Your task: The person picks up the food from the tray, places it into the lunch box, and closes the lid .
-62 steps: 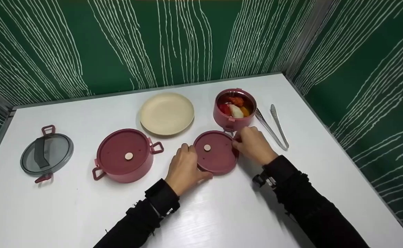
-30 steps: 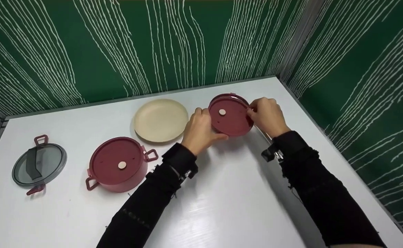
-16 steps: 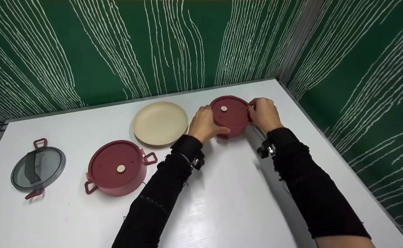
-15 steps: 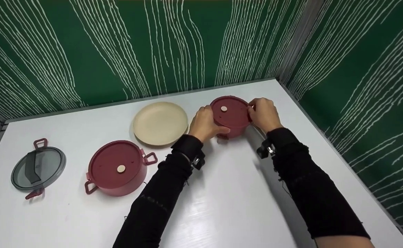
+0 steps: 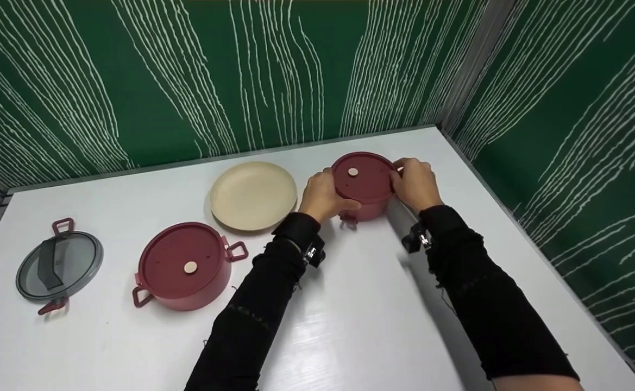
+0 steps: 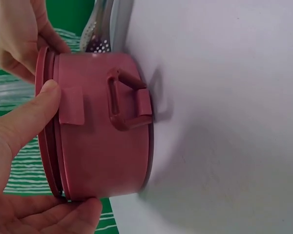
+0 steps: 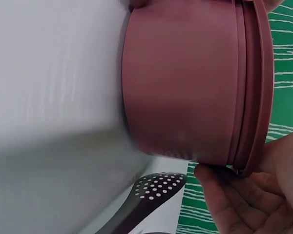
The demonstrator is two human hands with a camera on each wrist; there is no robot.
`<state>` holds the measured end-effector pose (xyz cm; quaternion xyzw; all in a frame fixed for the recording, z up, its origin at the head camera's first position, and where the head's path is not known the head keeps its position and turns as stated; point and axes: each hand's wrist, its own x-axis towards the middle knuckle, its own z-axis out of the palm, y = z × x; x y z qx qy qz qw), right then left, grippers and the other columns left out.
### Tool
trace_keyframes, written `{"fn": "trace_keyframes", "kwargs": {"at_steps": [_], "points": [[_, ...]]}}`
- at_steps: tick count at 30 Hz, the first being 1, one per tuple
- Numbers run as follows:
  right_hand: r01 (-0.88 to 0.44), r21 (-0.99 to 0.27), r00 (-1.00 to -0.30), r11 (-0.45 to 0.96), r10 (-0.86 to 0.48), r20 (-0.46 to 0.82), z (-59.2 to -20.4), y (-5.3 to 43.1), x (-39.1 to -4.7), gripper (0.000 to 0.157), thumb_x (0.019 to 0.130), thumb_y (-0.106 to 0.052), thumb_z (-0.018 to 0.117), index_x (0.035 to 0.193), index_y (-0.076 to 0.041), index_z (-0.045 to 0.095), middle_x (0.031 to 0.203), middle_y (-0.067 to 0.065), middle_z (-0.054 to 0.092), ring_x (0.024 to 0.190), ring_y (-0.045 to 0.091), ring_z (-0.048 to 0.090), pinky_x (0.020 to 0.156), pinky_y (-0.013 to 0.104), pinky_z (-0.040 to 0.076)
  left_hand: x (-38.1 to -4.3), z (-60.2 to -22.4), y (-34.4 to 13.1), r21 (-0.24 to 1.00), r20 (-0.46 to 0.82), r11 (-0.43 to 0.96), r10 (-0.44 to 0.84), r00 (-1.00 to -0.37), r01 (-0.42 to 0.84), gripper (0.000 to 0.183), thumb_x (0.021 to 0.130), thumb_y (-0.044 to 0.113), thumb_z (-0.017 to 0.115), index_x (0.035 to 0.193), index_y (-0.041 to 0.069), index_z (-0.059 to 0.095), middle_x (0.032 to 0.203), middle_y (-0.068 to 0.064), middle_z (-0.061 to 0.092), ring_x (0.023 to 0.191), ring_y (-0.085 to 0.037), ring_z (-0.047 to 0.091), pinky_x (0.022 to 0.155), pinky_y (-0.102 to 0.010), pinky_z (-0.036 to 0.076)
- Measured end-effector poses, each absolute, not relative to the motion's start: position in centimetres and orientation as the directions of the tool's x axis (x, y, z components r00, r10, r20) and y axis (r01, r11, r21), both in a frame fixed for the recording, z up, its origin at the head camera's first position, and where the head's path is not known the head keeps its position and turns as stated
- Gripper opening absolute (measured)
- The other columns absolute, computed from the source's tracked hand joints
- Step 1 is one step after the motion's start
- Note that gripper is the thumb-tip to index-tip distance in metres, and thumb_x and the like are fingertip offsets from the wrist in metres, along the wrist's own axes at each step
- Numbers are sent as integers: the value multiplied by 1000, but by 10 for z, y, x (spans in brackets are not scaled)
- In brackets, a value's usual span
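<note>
A small dark red pot [image 5: 370, 210] stands at the back right of the table, its red lid [image 5: 369, 182] lying on top. My left hand [image 5: 321, 198] grips the lid's left edge; in the left wrist view its thumb [image 6: 41, 105] presses the rim. The lid's right edge is held by my right hand [image 5: 417, 184], whose fingers [image 7: 224, 195] reach below the rim in the right wrist view. A thin line shows between lid and pot body [image 6: 105, 161]. The pot's folding handle [image 6: 115, 100] hangs at its front. What lies inside the pot is hidden.
Metal tongs [image 7: 158, 187] with perforated ends lie right of the small pot. A beige plate [image 5: 253, 195] is to its left. Further left are a larger lidded red pot [image 5: 187, 290] and a glass lid [image 5: 75, 263] with red handles. Green walls [image 5: 274, 70] border the table [image 5: 344, 326].
Both hands have carried the small lid from the table in front up and back onto the small pot, covering the food inside. In the last half second it has barely moved.
</note>
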<state>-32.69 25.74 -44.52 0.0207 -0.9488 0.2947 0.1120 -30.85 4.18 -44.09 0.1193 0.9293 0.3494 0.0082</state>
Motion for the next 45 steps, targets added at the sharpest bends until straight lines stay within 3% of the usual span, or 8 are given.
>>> {"fn": "trace_keyframes", "kwargs": {"at_steps": [10, 13, 18, 20, 22, 25, 33, 45], "points": [[-162, -535, -971, 829, -36, 238, -444, 245, -301, 24, 97, -11, 66, 107, 9, 73, 82, 18, 74, 69, 27, 72, 63, 39, 54, -298, -438, 9, 716, 10, 670, 273, -962, 198, 85, 68, 27, 98, 138, 1, 58, 131, -12, 66, 127, -27, 57, 110, -38, 43], [-207, -524, -965, 826, -82, 251, -446, 242, -290, 22, 96, -12, 69, 101, 10, 74, 74, 14, 74, 71, 29, 72, 91, 47, 51, -293, -435, -1, 730, -35, 662, 284, -958, 169, 87, 66, 23, 99, 140, 3, 57, 132, -11, 66, 127, -26, 57, 109, -39, 43], [-244, -502, -961, 830, -137, 240, -446, 238, -270, 22, 94, -18, 74, 95, 4, 72, 60, 2, 70, 86, 31, 74, 123, 60, 6, -286, -430, -17, 750, -88, 638, 358, -930, 175, 87, 66, 12, 97, 142, 3, 56, 135, -11, 64, 128, -27, 57, 108, -39, 45], [-224, -543, -972, 809, -143, 188, -445, 236, -261, 22, 95, -20, 74, 94, 1, 70, 59, 0, 69, 79, 27, 74, 120, 44, 28, -285, -428, -22, 767, -111, 618, 392, -913, 172, 88, 66, 6, 95, 144, 3, 54, 137, -11, 63, 131, -27, 56, 109, -38, 44], [-199, -583, -980, 788, -153, 128, -443, 234, -252, 21, 96, -21, 72, 94, -1, 68, 60, -2, 69, 73, 22, 73, 96, 29, 50, -284, -427, -27, 773, -131, 610, 422, -897, 174, 87, 66, 1, 91, 144, 3, 54, 138, -12, 62, 132, -27, 56, 109, -37, 44], [-162, -640, -985, 751, -167, 53, -439, 231, -244, 20, 97, -21, 71, 92, -3, 67, 63, -1, 70, 57, 13, 67, 54, 25, 48, -282, -425, -32, 766, -149, 616, 444, -883, 181, 83, 67, -3, 86, 143, 2, 54, 135, -13, 63, 131, -28, 55, 109, -38, 44], [-152, -650, -981, 745, -193, 7, -441, 237, -243, 29, 100, -26, 68, 106, 2, 73, 70, 5, 74, 66, 17, 72, 82, 34, 52, -267, -430, -32, 716, -119, 666, 414, -903, 211, 87, 63, 17, 98, 137, 3, 54, 130, -12, 64, 124, -26, 57, 108, -40, 44], [-137, -708, -969, 692, -243, -50, -443, 228, -234, 24, 102, -18, 65, 94, 0, 77, 71, 4, 73, 67, 17, 73, 60, 22, 55, -263, -433, -36, 714, -106, 663, 421, -901, 225, 90, 62, 18, 99, 138, 5, 54, 129, -11, 65, 119, -25, 60, 105, -39, 46]]}}
